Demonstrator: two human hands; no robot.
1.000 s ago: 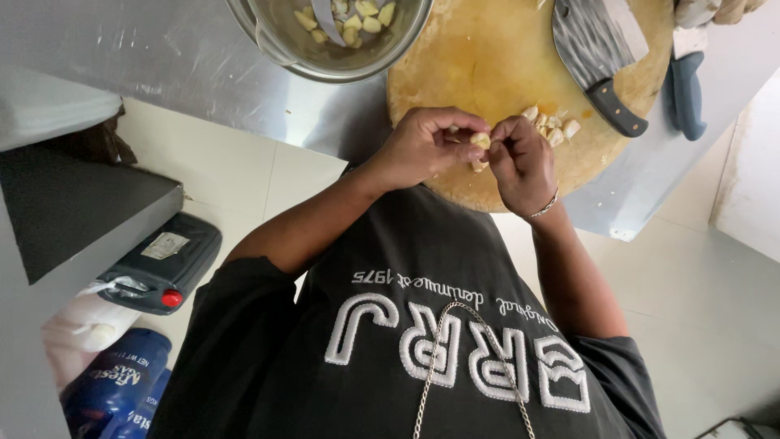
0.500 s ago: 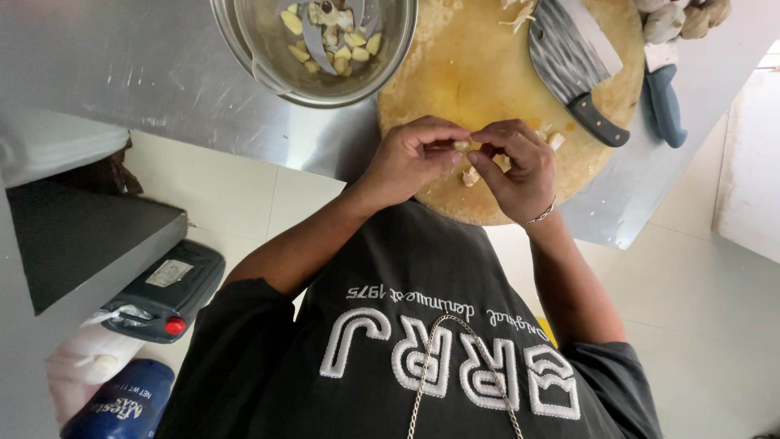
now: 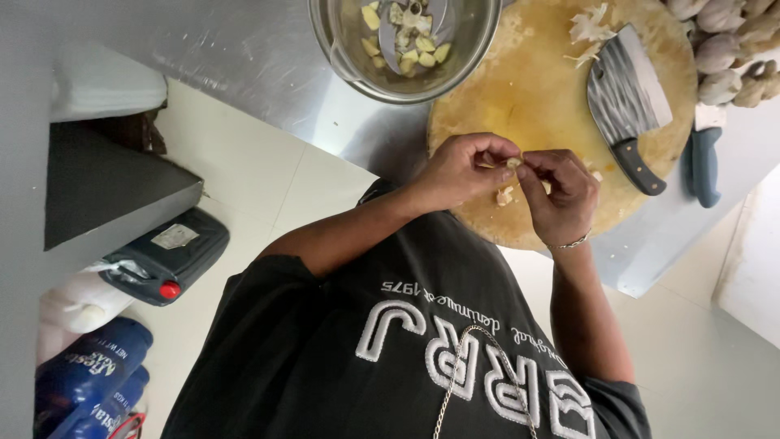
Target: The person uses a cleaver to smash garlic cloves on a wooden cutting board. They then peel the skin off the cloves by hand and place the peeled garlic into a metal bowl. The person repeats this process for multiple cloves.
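Both hands pinching one small garlic clove (image 3: 512, 162) between fingertips, left hand (image 3: 463, 172) and right hand (image 3: 562, 193) meeting over the round wooden cutting board (image 3: 536, 89). Cleaver (image 3: 630, 102) lying flat on the board; steel bowl (image 3: 349, 49) of peeled cloves just beside it on the table (image 3: 244, 49).

A steel bowl (image 3: 406, 49) with peeled pieces is seen on a steel counter (image 3: 244, 57), beside a round wooden board (image 3: 536, 89). A cleaver (image 3: 627, 106) is laid on the board, with papery skins (image 3: 591, 28) above it. A blue-handled knife (image 3: 704, 158) and unpeeled bulbs (image 3: 723, 49) are found alongside. On the floor, a black canister (image 3: 166, 256) and blue bottles (image 3: 89, 370) are seen.
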